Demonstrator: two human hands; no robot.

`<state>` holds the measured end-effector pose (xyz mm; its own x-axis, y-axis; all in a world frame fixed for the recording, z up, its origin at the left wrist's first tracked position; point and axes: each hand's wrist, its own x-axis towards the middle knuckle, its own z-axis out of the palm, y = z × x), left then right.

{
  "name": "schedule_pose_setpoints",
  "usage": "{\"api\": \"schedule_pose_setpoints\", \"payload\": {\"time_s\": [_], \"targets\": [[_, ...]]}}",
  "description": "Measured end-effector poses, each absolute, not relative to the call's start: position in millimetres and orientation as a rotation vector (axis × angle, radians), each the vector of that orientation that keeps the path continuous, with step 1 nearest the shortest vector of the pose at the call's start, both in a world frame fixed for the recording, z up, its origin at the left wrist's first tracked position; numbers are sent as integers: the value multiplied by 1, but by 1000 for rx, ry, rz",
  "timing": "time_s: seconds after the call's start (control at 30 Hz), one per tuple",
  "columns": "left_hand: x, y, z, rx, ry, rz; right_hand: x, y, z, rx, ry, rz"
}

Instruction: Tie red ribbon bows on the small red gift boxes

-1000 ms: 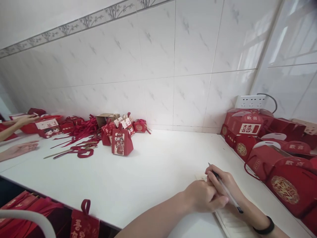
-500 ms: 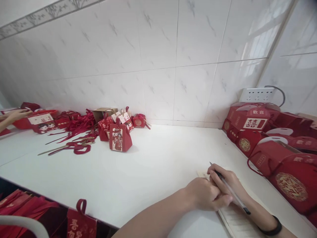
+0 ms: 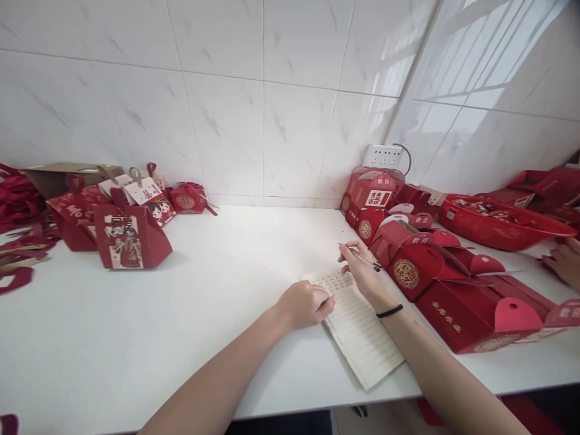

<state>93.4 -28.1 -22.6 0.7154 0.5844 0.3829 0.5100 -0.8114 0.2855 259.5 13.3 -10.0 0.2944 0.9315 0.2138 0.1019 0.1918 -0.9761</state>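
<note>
My right hand is closed round a slim ballpoint pen with a dark end, raised over the upper part of a lined notepad. Rows of handwriting fill the notepad's top lines; below them the lines look blank. My left hand rests in a loose fist on the notepad's left edge, fingers curled under and nothing visible in them. A black band circles my right wrist.
Red gift boxes line the table's right side, near a red basin of small packets. Another person's hand is at the far right. On the left stand red gift bags beside ribbons. A power strip sits by the wall.
The view has swung right, bringing the basin and another person's hand into sight. My hands, overlapping before, are now apart, with the right lifted and the notepad's writing uncovered.
</note>
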Motion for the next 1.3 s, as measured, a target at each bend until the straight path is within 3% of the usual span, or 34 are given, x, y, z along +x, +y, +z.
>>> {"api": "schedule_pose_setpoints", "payload": {"time_s": [0.63,1.3], "targets": [[86,-18,-24,2601,1048,644,267,29,-30,-1112,-1600,198],[85,-15,-25,2573,1183,562,260,24,-30,-1249,-1779,285]]}}
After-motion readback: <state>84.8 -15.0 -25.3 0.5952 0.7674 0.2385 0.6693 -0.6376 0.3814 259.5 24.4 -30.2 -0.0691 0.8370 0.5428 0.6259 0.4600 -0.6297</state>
